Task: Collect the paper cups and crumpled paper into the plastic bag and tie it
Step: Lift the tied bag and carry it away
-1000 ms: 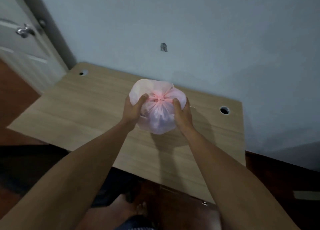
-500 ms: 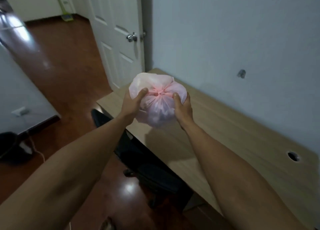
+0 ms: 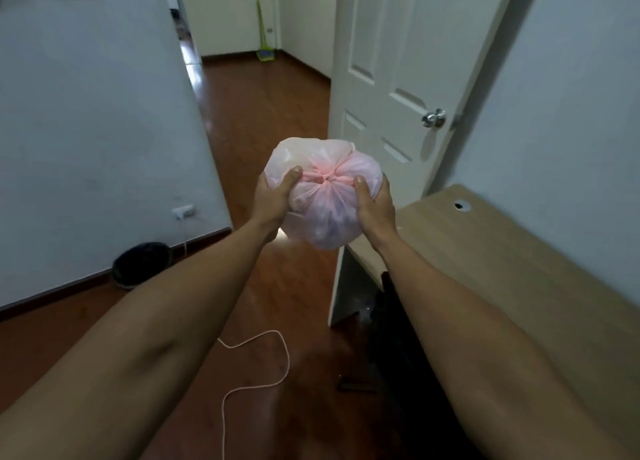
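Observation:
A pink translucent plastic bag, full and round, is knotted at its top. I hold it in the air between both hands, left of the desk's end and above the floor. My left hand grips its left side with the thumb near the knot. My right hand grips its right side, thumb also by the knot. The contents show only as dim shapes through the plastic.
A wooden desk runs along the right wall. An open white door stands behind the bag. On the brown floor lie a white cord and a dark round object by the left wall.
I have turned left with the bag held in both hands. It has moved from above the desk to off its left end, over the floor. The grip is unchanged.

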